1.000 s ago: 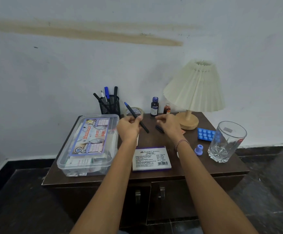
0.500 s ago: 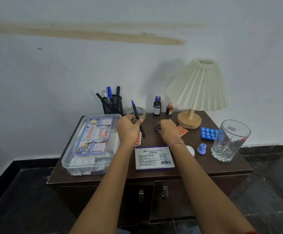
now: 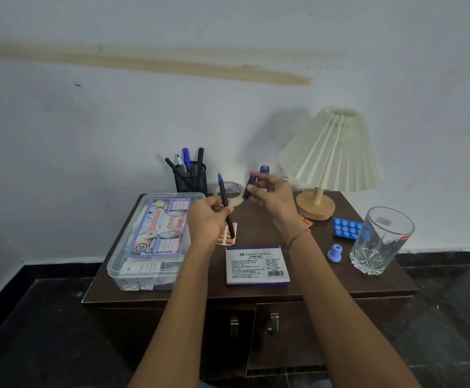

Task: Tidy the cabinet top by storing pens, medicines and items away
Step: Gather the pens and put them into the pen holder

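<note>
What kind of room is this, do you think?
Probably a bedroom or a corner of a home: a small cabinet against a wall carries a pleated lamp, a first aid box and a pen holder.

A dark brown cabinet [image 3: 382, 287] carries a clear first-aid box [image 3: 150, 242] at the left, with a mesh pen holder [image 3: 192, 180] behind it. A tape roll [image 3: 232, 193] and a bottle [image 3: 264, 169] sit far, middle. An orange pill strip [image 3: 227, 236] lies beside the box, and a stamp pad box [image 3: 257, 265] lies near, middle. On the right are a lamp [image 3: 315, 205], a blue pill strip [image 3: 346, 228], a small blue cap [image 3: 334, 252] and a glass [image 3: 381, 242].

Arms outstretched, left hand [image 3: 208, 221] grips a pen [image 3: 222, 189], right hand [image 3: 273, 198] pinches a cap [image 3: 249, 187].
</note>
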`<move>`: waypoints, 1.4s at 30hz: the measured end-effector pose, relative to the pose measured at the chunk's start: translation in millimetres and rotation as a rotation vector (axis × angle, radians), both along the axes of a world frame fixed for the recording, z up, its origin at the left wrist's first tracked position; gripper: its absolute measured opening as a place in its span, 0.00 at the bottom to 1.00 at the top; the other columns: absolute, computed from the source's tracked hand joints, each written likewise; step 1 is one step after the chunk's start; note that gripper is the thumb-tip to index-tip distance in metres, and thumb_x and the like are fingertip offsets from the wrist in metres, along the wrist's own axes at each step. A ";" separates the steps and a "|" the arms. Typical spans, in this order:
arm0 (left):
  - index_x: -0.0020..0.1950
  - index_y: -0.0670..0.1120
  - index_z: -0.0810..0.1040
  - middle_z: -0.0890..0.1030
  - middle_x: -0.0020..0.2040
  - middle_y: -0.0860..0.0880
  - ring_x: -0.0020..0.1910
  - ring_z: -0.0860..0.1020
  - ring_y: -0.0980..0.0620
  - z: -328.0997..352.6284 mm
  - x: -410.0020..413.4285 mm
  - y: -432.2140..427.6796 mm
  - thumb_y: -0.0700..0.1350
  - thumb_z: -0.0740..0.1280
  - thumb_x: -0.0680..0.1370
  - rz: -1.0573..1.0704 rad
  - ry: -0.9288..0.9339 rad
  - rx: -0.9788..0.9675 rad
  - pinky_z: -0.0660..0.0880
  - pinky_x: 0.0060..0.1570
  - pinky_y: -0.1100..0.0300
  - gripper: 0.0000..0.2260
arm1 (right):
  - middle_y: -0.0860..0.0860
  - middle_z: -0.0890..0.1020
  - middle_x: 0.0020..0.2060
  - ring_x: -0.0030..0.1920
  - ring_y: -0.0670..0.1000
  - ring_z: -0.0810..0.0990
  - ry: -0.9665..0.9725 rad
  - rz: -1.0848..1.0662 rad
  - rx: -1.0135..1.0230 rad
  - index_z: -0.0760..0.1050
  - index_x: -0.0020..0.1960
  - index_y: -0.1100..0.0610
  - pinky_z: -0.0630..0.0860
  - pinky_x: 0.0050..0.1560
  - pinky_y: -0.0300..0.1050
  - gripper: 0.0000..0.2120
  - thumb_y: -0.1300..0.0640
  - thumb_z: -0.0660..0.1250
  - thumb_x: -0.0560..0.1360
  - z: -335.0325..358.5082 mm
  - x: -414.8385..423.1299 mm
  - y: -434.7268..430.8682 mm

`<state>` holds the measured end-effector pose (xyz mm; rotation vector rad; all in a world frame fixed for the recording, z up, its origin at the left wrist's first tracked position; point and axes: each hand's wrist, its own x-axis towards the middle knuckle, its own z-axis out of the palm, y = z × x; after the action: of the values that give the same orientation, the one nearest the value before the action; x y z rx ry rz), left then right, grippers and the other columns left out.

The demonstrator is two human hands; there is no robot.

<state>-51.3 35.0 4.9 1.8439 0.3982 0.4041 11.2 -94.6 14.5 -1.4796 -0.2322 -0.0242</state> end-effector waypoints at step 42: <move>0.52 0.44 0.84 0.85 0.47 0.45 0.45 0.81 0.48 12.7 -7.4 10.5 0.45 0.74 0.71 -0.012 -0.015 0.505 0.75 0.49 0.56 0.11 | 0.57 0.83 0.44 0.45 0.52 0.84 -0.293 -0.010 -0.264 0.72 0.67 0.54 0.81 0.51 0.43 0.20 0.64 0.66 0.76 19.9 -18.5 15.2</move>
<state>-58.8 45.5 17.5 2.3290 0.2895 0.5454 -7.2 -79.4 34.4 -1.7386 -0.4797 -0.2277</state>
